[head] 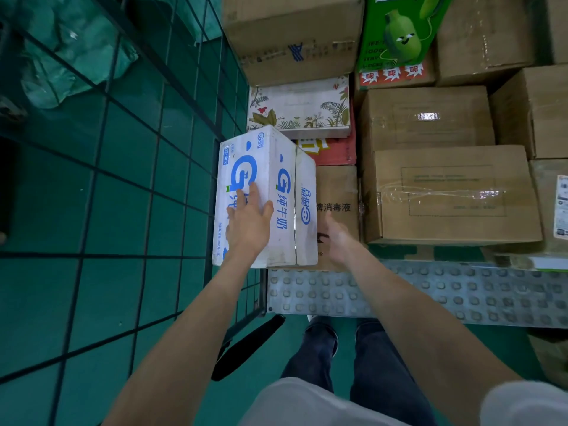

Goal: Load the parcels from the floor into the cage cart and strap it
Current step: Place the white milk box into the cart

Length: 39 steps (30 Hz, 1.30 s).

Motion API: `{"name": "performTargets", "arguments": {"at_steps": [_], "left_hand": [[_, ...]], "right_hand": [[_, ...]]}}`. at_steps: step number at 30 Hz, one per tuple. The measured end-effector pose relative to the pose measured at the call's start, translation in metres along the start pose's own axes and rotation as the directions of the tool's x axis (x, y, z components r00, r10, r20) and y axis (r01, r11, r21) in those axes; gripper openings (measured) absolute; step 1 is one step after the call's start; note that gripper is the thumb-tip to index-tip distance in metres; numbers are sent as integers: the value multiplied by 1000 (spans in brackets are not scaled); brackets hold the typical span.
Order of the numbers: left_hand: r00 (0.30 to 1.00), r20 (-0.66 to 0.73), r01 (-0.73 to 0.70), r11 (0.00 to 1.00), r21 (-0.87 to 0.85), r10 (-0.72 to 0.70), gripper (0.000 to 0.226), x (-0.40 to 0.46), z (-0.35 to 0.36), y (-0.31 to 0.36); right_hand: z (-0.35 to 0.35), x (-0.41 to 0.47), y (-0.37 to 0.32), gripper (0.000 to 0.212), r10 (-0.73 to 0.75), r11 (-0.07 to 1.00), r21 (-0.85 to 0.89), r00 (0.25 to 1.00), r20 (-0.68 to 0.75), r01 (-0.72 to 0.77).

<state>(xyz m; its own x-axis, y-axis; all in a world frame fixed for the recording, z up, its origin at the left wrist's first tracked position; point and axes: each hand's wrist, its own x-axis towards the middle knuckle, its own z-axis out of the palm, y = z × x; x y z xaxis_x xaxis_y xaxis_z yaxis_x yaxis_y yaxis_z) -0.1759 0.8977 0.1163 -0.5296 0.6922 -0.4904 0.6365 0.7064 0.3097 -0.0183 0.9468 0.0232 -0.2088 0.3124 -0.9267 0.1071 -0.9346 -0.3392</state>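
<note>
Left hand (249, 217) lies flat on the white-and-blue milk carton (266, 196), fingers straight and spread against its left face, pressing rather than gripping. Right hand (335, 238) is at the carton's 3 o'clock, just beside its right face, fingers relaxed and a little blurred; whether it touches the carton I cannot tell. The pairing reads as a two-sided squeeze: a carton this broad cannot be pinched, so it is steadied from opposite faces.

That milk carton stands on end at the near left corner of the cage cart (239, 167), tight against the wire side panel at its 9 o'clock and leaning slightly over a brown carton with printed characters (336, 192) at its 3 o'clock. Standing it upright probably suits the narrow gap left between the wire and the stacked load.

At 12 o'clock from it sits a floral-printed box (299, 107), with a large brown carton (292, 35) beyond. At 1 to 2 o'clock are a green cartoon box (396, 32) and several taped brown cartons (455, 192), packed edge to edge so nothing can shift.

Below the hands, at 6 o'clock, the studded metal plate (430, 293) of the cart's base shows bare. A black strap (249, 345) hangs by the corner post, not yet drawn across, so strapping remains. The load looks well advanced.
</note>
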Motion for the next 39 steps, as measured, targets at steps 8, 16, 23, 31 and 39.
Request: {"name": "performTargets", "arguments": {"at_steps": [8, 16, 23, 31, 39], "left_hand": [[998, -26, -51, 994, 93, 54, 56, -1, -1, 0], [996, 38, -53, 891, -451, 79, 51, 5, -18, -19], [995, 102, 73, 686, -724, 2, 47, 18, -1, -27], [927, 365, 363, 446, -818, -86, 40, 30, 46, -30], [963, 239, 251, 721, -646, -121, 29, 78, 23, -10]], "right_hand": [[-8, 10, 15, 61, 103, 984, 131, 989, 104, -116], [-27, -11, 13, 35, -146, 987, 94, 979, 144, 133], [-43, -46, -20, 53, -359, 908, -181, 924, 128, 378], [-53, -34, -58, 64, -559, 695, -497, 826, 80, 519], [-60, -49, -46, 36, -383, 892, -277, 923, -46, 357]]}}
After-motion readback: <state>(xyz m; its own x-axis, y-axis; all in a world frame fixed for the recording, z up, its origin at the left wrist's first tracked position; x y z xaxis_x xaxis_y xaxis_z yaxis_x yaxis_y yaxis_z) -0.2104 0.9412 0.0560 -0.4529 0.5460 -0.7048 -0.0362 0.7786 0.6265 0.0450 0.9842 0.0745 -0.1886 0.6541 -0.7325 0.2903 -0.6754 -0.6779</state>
